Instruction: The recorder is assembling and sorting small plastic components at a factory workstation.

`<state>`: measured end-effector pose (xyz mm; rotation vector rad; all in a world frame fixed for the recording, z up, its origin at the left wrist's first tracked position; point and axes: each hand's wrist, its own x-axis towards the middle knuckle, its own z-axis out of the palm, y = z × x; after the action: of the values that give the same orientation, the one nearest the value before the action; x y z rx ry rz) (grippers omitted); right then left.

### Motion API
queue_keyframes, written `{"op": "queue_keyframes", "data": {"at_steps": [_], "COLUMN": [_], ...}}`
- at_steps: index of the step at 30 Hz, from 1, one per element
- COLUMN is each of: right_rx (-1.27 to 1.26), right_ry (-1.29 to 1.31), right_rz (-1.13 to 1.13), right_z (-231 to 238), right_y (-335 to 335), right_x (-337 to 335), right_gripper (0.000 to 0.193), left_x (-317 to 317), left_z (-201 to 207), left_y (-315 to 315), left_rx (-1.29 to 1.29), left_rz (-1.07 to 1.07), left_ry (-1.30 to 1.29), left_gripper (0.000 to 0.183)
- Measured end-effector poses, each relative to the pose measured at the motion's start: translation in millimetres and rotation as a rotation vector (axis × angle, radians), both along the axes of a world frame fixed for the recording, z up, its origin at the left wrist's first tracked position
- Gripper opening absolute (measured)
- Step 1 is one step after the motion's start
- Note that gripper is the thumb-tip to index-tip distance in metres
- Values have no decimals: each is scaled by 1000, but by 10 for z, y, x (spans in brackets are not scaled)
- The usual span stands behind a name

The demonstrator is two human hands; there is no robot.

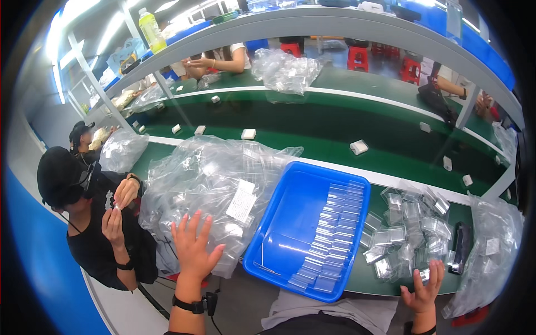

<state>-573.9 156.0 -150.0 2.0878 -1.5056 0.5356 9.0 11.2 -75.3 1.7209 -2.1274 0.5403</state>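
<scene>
1. The blue tray looked like smooth, glossy plastic.
2. The clear pieces in it and the loose pile to its right looked like hard, shiny plastic.
3. The left bag and right bag were thin, crinkled, glossy film.
4. The left bag's label looked like matt paper.
5. The near trousers were matt cloth.

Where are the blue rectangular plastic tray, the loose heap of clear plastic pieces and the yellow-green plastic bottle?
Blue rectangular plastic tray (291, 209), head view: its bare inner floor.
Loose heap of clear plastic pieces (412, 228), head view: near its middle.
Yellow-green plastic bottle (151, 30), head view: middle of its body.
</scene>
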Motion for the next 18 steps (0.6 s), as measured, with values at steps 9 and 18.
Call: {"op": "queue_keyframes", "data": {"at_steps": [9,18], "right_rx": [14,43], "right_ry": [-8,-46], "right_rz": [-3,8], "right_z": [16,100], "right_y": [14,-25], "right_x": [8,52], "right_gripper": [55,52], "left_x": [-14,-34], "left_z": [-5,-6], "left_y": [-3,-11], "left_rx": [-17,-17], "left_rz": [-2,-18], "left_ry": [0,21], "left_gripper": [70,69]}}
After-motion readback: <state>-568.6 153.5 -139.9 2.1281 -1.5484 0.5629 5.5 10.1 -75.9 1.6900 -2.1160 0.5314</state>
